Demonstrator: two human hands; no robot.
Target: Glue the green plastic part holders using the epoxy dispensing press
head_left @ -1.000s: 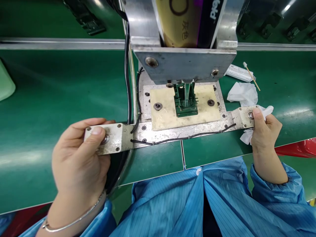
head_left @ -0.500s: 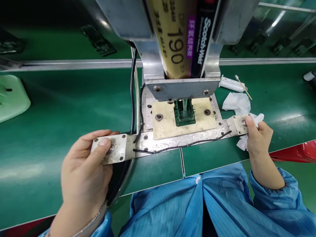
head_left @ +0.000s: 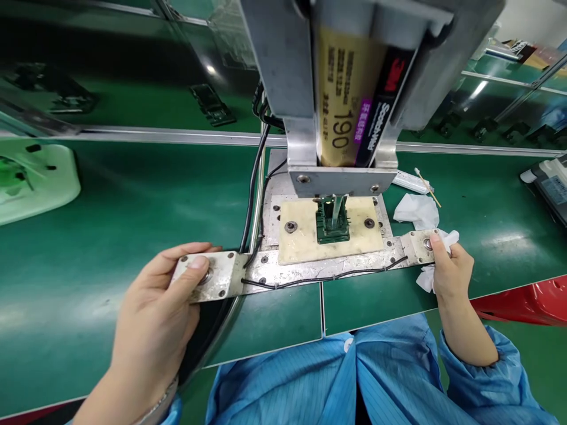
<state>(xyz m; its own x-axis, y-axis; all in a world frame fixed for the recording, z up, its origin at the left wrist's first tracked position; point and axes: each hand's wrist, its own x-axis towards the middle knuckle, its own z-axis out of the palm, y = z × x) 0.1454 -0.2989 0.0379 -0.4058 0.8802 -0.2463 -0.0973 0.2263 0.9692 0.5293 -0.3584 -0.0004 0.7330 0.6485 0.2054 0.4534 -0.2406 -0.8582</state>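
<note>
My left hand is closed around the left push-button box, its thumb on the round button. At the other end of the metal bar, my right hand grips the right push-button box, thumb at its button. Crumpled white wipes touch or lie behind those fingers; I cannot tell whether they are held. Between the hands, a cream fixture plate carries a small green circuit-board part. Above it, a Scotch-Weld adhesive cartridge sits in a metal holder, its clear nozzle reaching down to the part.
Black cables run down left of the fixture. To the right lie another wipe, a white tube and a cotton swab. A pale green tray is at far left, a red stool at right.
The camera view has shifted, so the bench and dispenser sit lower in the picture. Both hands keep their hold on the button boxes with thumbs on the buttons.
</note>
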